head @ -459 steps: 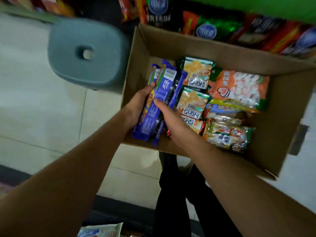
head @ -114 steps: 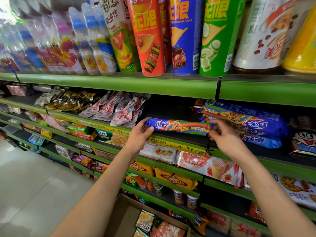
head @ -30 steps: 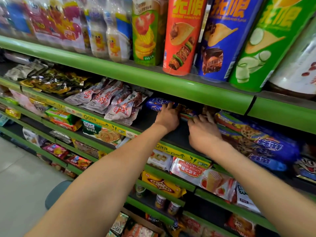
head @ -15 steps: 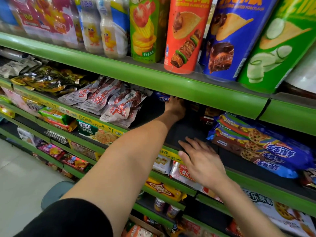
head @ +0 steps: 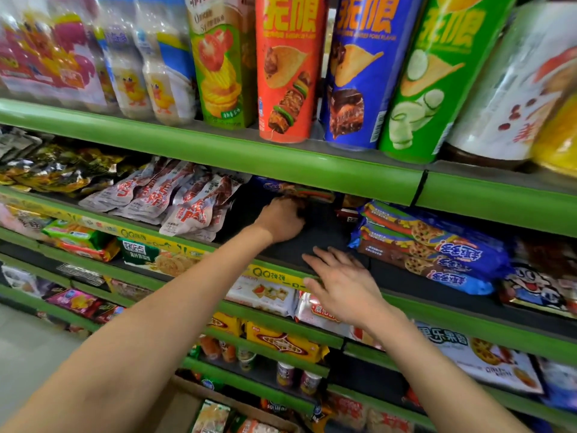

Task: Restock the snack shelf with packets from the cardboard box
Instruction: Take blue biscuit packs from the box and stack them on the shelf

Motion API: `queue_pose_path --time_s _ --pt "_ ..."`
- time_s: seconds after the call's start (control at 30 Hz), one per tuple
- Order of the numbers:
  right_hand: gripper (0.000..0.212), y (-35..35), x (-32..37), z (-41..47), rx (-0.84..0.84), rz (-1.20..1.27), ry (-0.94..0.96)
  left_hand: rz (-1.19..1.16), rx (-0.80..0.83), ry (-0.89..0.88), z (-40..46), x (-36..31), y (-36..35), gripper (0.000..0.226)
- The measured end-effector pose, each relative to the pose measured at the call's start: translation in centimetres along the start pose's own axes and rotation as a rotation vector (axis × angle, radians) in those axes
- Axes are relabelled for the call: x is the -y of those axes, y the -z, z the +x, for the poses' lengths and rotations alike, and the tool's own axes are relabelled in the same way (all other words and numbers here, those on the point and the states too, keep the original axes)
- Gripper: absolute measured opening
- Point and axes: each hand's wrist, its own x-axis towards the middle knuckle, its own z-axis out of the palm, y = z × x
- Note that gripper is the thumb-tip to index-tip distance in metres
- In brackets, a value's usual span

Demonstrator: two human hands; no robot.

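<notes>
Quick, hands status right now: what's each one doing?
Left hand: deep in the shelf, fingers curled at the blue cookie packet; the grip itself cannot be told.
Right hand: open, fingers spread, holding nothing.

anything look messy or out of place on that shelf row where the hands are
Nothing is spilled or torn. The white-and-red packets lie fanned and overlapping, while the blue cookie packs sit in a neat stack.

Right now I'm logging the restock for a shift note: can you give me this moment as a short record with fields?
left hand: deep in the shelf, fingers curled at the rear blue biscuit packet; actual grip hidden
right hand: open, fingers spread over the shelf's front edge, holding nothing
stock already there: stacked blue biscuit packets to the right
gap: dark bare shelf floor between the hands
cardboard box: below, packets inside
</notes>
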Motion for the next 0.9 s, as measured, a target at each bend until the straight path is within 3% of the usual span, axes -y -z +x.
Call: queue_pose_path --time_s 0.07,0.2,0.33,0.37,0.47,0.63,0.73,0.77,0.83,0.9 --pt "0.054 0.7 -0.2 -0.9 0.0 0.059 0.001 -0.169 0.038 -0.047 -1.3 -1.6 -0.4 0.036" --pt "0.038 2.0 -2.3 -5.4 -0.277 0.178 -0.133 -0.651 0.027 -0.015 -2.2 -6.0 -1.2 0.02" --pt "0.011 3.0 -6.1 -9.9 -0.57 0.481 -0.361 -0.891 0.028 0.053 -2.0 -10.1 -1.1 0.035" --pt "0.007 3.3 -6.9 -10.8 -0.622 0.575 -0.418 -0.902 0.032 0.023 -2.0 -10.9 -1.1 0.039" --pt "0.022 3.7 -8.9 -12.6 -0.742 0.752 -0.583 -0.738 0.094 -0.048 -1.7 -12.7 -1.0 0.043" --pt "0.039 4.2 -11.7 -14.5 -0.911 0.802 -0.826 -0.415 0.145 -0.133 -1.3 -13.5 -1.6 0.042" --pt "0.084 6.1 -12.9 -13.9 -0.846 0.739 -0.689 -0.402 0.116 -0.15 -1.4 -13.4 -1.9 0.045" --pt "0.088 6.7 -12.9 -13.5 -0.794 0.672 -0.631 -0.388 0.113 -0.146 -1.4 -13.4 -2.0 0.042" --pt "0.075 7.4 -12.5 -12.5 -0.742 0.562 -0.55 -0.337 0.093 -0.116 -1.8 -13.5 -1.9 0.036" --pt "0.065 7.1 -11.7 -12.3 -0.79 0.551 -0.507 -0.364 0.019 -0.12 -2.3 -13.2 -1.7 0.04"
